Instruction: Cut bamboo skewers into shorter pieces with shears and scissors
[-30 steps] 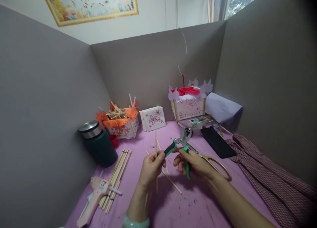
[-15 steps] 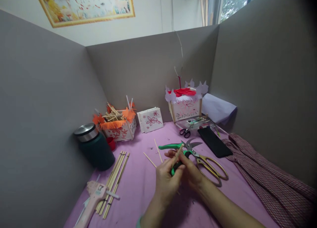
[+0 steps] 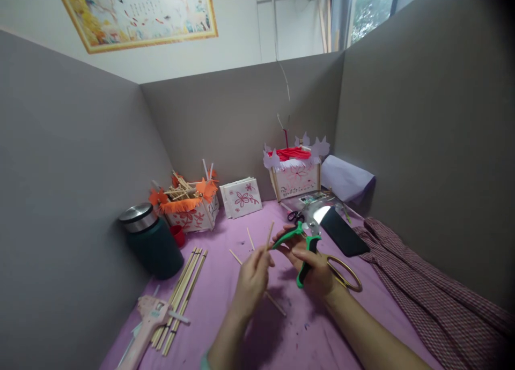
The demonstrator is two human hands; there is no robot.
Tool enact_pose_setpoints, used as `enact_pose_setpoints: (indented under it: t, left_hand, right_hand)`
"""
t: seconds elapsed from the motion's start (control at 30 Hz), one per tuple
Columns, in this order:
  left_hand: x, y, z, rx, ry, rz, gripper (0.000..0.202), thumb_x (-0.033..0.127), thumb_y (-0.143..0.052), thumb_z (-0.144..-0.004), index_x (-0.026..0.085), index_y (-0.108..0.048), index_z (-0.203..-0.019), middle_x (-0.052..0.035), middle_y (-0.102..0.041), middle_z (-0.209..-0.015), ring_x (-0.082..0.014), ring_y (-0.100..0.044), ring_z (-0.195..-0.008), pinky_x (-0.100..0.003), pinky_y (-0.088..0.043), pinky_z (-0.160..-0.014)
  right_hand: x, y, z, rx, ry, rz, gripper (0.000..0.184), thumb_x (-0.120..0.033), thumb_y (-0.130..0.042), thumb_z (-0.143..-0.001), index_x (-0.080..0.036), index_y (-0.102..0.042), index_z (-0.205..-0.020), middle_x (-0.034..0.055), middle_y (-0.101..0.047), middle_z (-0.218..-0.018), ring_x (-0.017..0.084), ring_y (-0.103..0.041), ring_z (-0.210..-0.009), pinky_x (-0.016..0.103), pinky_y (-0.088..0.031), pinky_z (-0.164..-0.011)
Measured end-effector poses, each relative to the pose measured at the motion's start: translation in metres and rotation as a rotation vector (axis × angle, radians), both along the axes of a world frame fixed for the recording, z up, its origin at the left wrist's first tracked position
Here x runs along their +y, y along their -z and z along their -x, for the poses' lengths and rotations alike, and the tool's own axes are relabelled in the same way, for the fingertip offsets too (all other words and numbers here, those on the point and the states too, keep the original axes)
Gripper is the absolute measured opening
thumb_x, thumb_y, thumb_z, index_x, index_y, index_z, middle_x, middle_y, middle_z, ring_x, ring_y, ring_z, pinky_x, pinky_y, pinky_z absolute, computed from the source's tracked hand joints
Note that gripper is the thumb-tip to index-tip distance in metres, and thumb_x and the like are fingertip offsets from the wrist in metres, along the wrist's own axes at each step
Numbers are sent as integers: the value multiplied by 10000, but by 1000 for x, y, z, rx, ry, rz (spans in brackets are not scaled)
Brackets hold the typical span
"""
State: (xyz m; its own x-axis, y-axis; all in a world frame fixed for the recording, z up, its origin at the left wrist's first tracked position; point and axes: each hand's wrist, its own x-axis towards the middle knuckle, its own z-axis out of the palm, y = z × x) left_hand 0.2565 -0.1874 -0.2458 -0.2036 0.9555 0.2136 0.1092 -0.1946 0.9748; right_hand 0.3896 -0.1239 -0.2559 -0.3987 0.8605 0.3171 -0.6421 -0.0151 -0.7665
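Note:
My left hand pinches a thin bamboo stick that points up and away. My right hand grips green-handled pruning shears, handles spread, blades raised toward the far side near the stick's top. Both hands hover above the purple table cover. Gold-handled scissors lie just right of my right hand, partly hidden by it.
A bundle of bamboo sticks and a pink glue gun lie at front left beside a dark green flask. Paper lantern boxes, a black phone, small scissors and checked cloth surround the hands. Grey partitions enclose the table.
My right hand has lifted the shears and turned them so the blades point away. My left hand has drawn left with the stick, apart from the right hand.

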Motion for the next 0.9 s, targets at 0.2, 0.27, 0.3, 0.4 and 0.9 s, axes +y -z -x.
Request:
enact_pose_setpoints:
  t: [0.2, 0.27, 0.3, 0.4, 0.9]
  left_hand:
    - [15, -18, 30, 3, -156, -1, 294, 448, -554, -805, 159, -591, -848, 41, -479, -615, -53, -342, -439, -174, -248, -413]
    - [20, -15, 35, 27, -203, -14, 290, 433, -565, -796, 149, -609, -835, 30, -505, -629, -55, -375, -448, -175, -272, -422]
    - [23, -12, 36, 32, -227, -14, 297, 435, -569, -789, 145, -621, -832, 25, -519, -632, -57, -388, -449, -178, -284, -426]
    - [27, 0, 41, 23, -286, 12, 320, 449, -594, -758, 137, -643, -806, 19, -542, -622, -61, -403, -444, -184, -307, -429]
    - [23, 13, 46, -135, -281, 82, 311, 435, -638, -699, 148, -568, -795, 23, -590, -603, -42, -397, -348, -175, -271, -362]
  right_hand:
    - [13, 4, -9, -128, -123, 88, 338, -284, -605, -712, -230, -553, -1041, 25, -577, -882, 196, -575, -820, 387, -473, -780]
    - [18, 5, -12, -286, -119, 69, 342, -297, -633, -700, -213, -548, -1021, 11, -567, -831, 172, -558, -739, 339, -466, -702]
    - [20, 5, -14, -404, -113, 39, 360, -303, -647, -692, -208, -546, -1025, 4, -565, -815, 163, -548, -710, 316, -453, -664]
    - [21, 2, -18, -801, -51, -95, 377, -324, -640, -693, -203, -550, -1039, -14, -564, -769, 146, -518, -642, 268, -386, -567]
    - [1, -4, -8, -1325, 58, -492, 231, -304, -637, -662, -193, -593, -860, 26, -631, -862, 196, -531, -773, 271, -339, -652]
